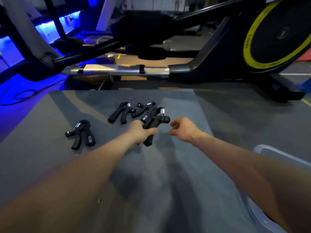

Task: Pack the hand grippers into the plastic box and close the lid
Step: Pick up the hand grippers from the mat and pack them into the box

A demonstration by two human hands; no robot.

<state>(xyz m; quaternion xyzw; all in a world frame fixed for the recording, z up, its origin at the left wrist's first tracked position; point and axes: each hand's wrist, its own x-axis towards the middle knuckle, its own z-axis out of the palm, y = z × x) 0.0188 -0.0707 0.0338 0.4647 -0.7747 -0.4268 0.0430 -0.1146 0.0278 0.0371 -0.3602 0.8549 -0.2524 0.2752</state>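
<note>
Head view: left hand (pixel 140 132) clenched around the handles of one hand gripper (pixel 154 122), lifted just above the grey mat (pixel 185 165). Right hand (pixel 184 129) empty, fingers loosely curled, just beside the held gripper's knob. Two grippers (pixel 129 111) lie touching beyond the left hand; a fourth (pixel 81 134) lies apart, far left. Plastic box (pixel 276 155) at right edge, partly behind the right forearm; lid not discernible.
</note>
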